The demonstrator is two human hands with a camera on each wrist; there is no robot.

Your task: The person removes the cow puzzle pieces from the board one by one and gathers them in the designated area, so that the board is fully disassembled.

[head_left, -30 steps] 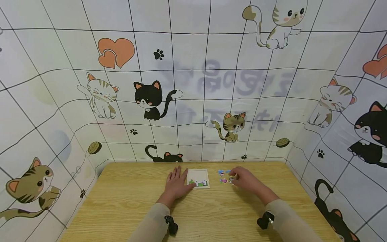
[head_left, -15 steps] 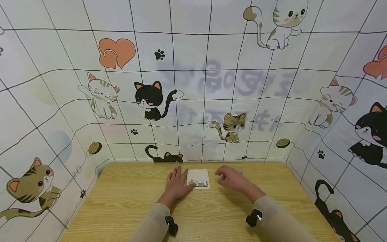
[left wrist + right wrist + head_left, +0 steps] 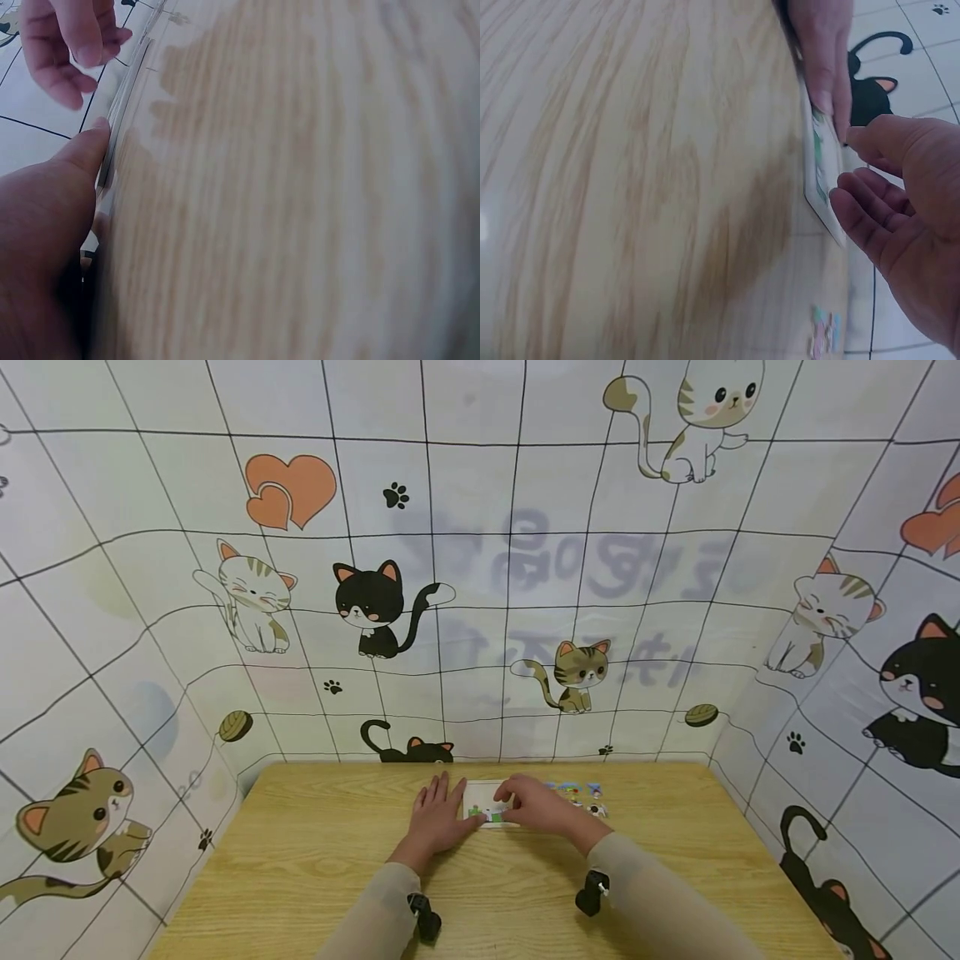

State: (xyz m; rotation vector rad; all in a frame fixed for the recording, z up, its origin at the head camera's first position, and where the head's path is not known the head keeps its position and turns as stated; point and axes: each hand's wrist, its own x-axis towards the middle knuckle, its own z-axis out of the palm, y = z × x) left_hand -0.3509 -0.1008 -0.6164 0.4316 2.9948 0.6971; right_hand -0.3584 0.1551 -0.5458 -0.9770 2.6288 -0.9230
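A small white-framed puzzle board (image 3: 478,791) lies on the table, with a green and white picture strip (image 3: 492,817) along its near edge. My left hand (image 3: 437,818) rests flat at the board's left side, its thumb on the near left corner. My right hand (image 3: 536,806) hovers over the board's right side with loosely bent fingers. In the right wrist view, a gap shows between the right thumb and fingertips (image 3: 838,196), and no piece is visible there. Several colourful puzzle pieces (image 3: 595,791) lie right of the board, partly hidden by the right hand.
The wooden table (image 3: 300,860) has its far edge against a white wall sheet (image 3: 480,718) printed with cats and grid lines. Black wrist mounts (image 3: 425,918) sit on both sleeves. A pink piece (image 3: 819,334) lies on the table below the right hand in the right wrist view.
My right hand has moved left from the loose pieces to over the board, uncovering pieces on the right. The left hand and the board have stayed put.
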